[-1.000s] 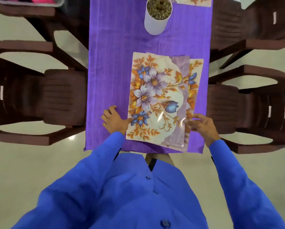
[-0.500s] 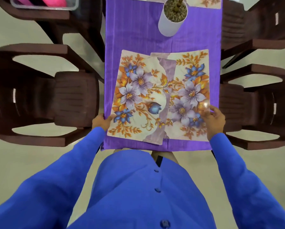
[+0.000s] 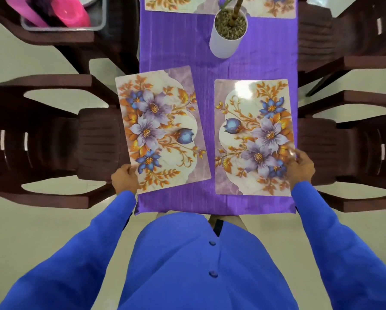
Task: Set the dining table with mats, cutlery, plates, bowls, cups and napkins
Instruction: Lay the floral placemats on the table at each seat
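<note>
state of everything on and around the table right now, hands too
left mat: flat, tilted, overhanging the table's left edge, gripped at its near corner
right mat: flat, square to the table, held at its right edge
left hand: closed on the left mat
right hand: closed on the right mat
far mats: laid flat
plant pot: upright
tablecloth: spread flat
tub: on a chair, holding pink items

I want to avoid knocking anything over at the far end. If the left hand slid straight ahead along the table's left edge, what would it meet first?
Only the tilted floral placemat that the left hand already grips. Beyond it lies bare purple tablecloth, then another floral mat at the far end. The white plant pot stands off to the right, probably clear.
</note>
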`<state>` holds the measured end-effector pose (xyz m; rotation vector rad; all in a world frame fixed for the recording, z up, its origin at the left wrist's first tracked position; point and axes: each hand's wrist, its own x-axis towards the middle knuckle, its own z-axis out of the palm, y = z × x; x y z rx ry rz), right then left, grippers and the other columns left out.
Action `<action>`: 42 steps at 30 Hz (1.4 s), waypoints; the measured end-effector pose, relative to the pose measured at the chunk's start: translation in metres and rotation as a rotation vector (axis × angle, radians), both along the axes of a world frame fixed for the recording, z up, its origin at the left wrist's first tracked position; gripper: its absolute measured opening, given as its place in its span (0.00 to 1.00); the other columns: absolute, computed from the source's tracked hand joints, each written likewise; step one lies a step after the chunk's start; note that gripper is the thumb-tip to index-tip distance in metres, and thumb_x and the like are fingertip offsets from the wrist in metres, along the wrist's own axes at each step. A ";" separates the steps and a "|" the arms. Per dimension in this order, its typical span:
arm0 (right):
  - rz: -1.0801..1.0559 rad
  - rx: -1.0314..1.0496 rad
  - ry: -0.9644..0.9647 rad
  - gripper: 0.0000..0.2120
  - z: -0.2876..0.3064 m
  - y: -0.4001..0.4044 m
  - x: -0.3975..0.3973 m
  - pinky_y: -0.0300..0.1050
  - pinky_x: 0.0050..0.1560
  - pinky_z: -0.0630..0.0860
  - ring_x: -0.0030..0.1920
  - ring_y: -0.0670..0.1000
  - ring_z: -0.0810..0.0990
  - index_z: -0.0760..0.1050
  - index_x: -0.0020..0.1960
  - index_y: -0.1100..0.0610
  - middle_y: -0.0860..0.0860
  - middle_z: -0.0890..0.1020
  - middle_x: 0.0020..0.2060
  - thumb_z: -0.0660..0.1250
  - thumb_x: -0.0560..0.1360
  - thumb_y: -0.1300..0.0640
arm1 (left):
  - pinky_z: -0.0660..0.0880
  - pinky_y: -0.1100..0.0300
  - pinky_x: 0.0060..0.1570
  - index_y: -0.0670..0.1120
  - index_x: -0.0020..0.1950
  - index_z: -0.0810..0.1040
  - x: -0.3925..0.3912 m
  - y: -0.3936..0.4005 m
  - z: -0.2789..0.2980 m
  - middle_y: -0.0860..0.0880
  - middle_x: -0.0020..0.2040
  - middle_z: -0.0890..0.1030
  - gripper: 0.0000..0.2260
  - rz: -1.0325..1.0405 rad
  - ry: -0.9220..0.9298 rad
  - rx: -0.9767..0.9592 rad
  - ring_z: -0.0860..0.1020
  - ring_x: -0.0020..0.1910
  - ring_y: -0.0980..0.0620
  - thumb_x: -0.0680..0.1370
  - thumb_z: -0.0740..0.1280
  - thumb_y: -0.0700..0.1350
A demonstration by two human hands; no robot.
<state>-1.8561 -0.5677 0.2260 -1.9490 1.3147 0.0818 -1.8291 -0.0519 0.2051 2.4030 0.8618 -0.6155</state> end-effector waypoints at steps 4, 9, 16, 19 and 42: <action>0.031 0.018 0.014 0.16 -0.008 -0.014 0.005 0.51 0.60 0.80 0.57 0.57 0.82 0.81 0.67 0.54 0.57 0.83 0.59 0.64 0.82 0.63 | 0.78 0.46 0.52 0.37 0.63 0.82 0.004 0.004 0.000 0.34 0.55 0.84 0.11 -0.014 0.063 0.102 0.82 0.54 0.32 0.84 0.64 0.37; 0.087 0.024 0.082 0.17 -0.023 -0.030 -0.013 0.56 0.65 0.79 0.60 0.61 0.82 0.79 0.70 0.56 0.60 0.83 0.62 0.63 0.83 0.62 | 0.76 0.41 0.58 0.37 0.67 0.77 -0.009 0.006 0.000 0.31 0.63 0.80 0.13 -0.051 0.149 0.186 0.78 0.61 0.29 0.84 0.65 0.38; 0.404 -0.048 0.116 0.17 -0.028 -0.058 -0.036 0.46 0.55 0.73 0.55 0.61 0.80 0.78 0.70 0.53 0.61 0.80 0.57 0.67 0.81 0.55 | 0.69 0.36 0.72 0.43 0.79 0.67 -0.007 -0.102 0.011 0.36 0.79 0.67 0.30 -0.730 -0.219 0.128 0.67 0.77 0.33 0.82 0.68 0.56; 0.561 -0.082 0.143 0.21 -0.024 -0.072 -0.041 0.50 0.58 0.75 0.54 0.63 0.80 0.76 0.72 0.54 0.62 0.76 0.59 0.65 0.80 0.62 | 0.67 0.34 0.72 0.52 0.82 0.64 0.006 -0.176 0.010 0.41 0.84 0.60 0.35 -1.045 -0.194 0.006 0.63 0.80 0.34 0.79 0.66 0.66; 1.318 -0.102 0.553 0.52 -0.001 -0.137 -0.065 0.65 0.68 0.75 0.69 0.59 0.76 0.36 0.84 0.48 0.55 0.70 0.74 0.73 0.78 0.46 | 0.73 0.42 0.64 0.62 0.84 0.37 0.026 -0.276 0.001 0.48 0.86 0.42 0.55 -1.297 0.000 0.282 0.66 0.70 0.33 0.70 0.67 0.77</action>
